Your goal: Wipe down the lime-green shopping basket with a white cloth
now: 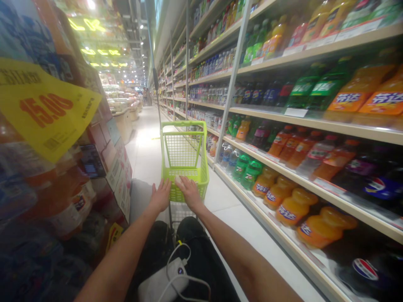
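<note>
A lime-green mesh shopping cart (184,126) stands in the aisle straight ahead, its basket holding nothing that I can see. My left hand (161,195) rests on the near rim of the basket, fingers curled over the edge. My right hand (189,191) lies next to it on the same rim, fingers wrapped over the top. Both forearms reach forward from the bottom of the view.
Shelves of soft-drink bottles (283,197) run along the right. A stacked display with a yellow price sign (44,109) crowds the left. A white power bank with cable (163,281) hangs at my waist. The white tiled aisle (147,138) stretches ahead.
</note>
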A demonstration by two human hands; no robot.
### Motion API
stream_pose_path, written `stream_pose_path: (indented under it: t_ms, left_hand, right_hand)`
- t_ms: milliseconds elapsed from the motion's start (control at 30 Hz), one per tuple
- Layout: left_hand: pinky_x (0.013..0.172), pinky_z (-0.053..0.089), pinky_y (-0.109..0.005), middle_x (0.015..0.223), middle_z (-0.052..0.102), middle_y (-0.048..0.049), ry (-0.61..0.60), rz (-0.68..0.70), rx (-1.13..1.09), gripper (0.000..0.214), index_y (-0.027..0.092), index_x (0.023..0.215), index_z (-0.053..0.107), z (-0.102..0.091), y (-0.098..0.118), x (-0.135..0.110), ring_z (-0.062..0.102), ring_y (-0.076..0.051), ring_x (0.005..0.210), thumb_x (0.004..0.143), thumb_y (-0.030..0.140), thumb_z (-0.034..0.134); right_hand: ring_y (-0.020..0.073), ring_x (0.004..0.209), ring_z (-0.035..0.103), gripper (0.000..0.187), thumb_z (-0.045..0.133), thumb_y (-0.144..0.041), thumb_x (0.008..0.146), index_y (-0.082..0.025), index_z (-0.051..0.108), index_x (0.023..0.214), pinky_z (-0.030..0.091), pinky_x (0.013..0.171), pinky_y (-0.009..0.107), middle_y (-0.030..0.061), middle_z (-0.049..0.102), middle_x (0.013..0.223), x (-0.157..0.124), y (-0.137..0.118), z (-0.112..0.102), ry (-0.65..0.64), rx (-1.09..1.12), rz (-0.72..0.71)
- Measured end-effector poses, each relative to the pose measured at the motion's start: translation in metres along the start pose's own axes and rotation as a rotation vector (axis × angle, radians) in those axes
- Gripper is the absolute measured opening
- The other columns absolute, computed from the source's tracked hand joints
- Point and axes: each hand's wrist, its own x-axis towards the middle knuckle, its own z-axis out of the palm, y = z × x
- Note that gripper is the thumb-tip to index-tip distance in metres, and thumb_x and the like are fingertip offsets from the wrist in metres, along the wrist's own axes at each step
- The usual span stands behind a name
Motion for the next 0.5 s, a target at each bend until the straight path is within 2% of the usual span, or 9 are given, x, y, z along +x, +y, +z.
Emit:
stream_pose_path:
  t_ms: [100,267,333,500]
  left_hand:
    - [0.104,0.014,-0.062,0.150,0.014,-0.0056,-0.022,-0.028,0.010,0.071,0.018,0.141,0.016,-0.002,-0.003,0.001,0.011,-0.023,0.138,0.073,0.005,0.033]
    - [0.105,0.013,-0.061,0.150,0.014,-0.0072,-0.034,-0.062,0.017,0.074,0.016,0.141,0.017,-0.005,-0.014,0.001,0.011,-0.022,0.138,0.071,0.005,0.036]
    - [0.106,0.012,-0.060,0.150,0.015,-0.0076,-0.035,-0.068,0.019,0.074,0.015,0.141,0.017,-0.007,-0.016,0.001,0.011,-0.022,0.138,0.070,0.005,0.037]
    - [0.106,0.013,-0.061,0.150,0.017,-0.0077,-0.055,-0.102,0.004,0.074,0.016,0.141,0.017,-0.011,-0.019,0.003,0.013,-0.023,0.138,0.070,0.007,0.038]
  right_hand:
    - [0.0228,0.126,0.040,0.047,0.041,-0.008,0.086,-0.027,0.047,0.128,0.034,0.100,0.046,0.0078,0.044,0.137,0.001,0.006,-0.006,-0.044,0.008,-0.039]
    - [0.0208,0.128,0.037,0.045,0.038,-0.008,0.086,-0.023,0.048,0.128,0.034,0.102,0.044,0.0088,0.044,0.137,-0.025,0.051,-0.023,-0.008,0.016,-0.007]
    - [0.0199,0.129,0.036,0.046,0.037,-0.008,0.086,-0.024,0.047,0.128,0.034,0.103,0.044,0.0081,0.043,0.138,-0.031,0.062,-0.025,0.003,0.034,0.015]
    - [0.0232,0.128,0.037,0.050,0.038,-0.003,0.081,-0.022,0.050,0.126,0.035,0.103,0.043,0.0082,0.045,0.135,-0.026,0.058,-0.016,0.013,0.137,0.076]
